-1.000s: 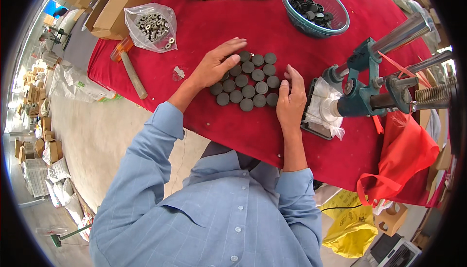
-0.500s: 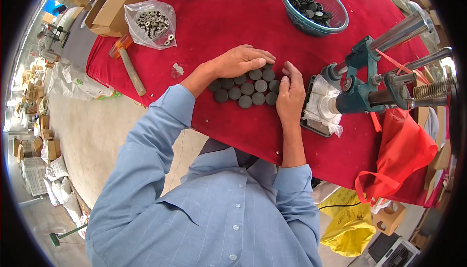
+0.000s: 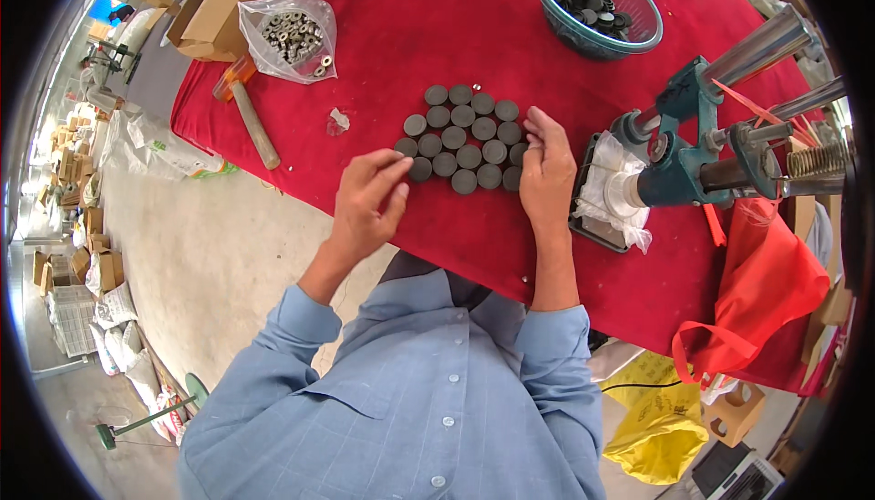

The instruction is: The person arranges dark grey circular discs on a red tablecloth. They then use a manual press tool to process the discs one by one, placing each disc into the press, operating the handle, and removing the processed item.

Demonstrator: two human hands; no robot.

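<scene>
Now that my left hand [image 3: 369, 204] has lifted off the dark discs [image 3: 463, 140], fingers loosely apart and holding nothing, the cluster sits tight just ahead, my right hand [image 3: 545, 176] flat against its right edge.

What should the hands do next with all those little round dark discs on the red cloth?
Probably nudge the stray edge pieces inward. The flat round dark grey discs lie in a packed cluster on the red tablecloth. The right hand touches the cluster's right edge, while the left hand sits by its lower left corner, so pressing both sides would tidy it.
</scene>
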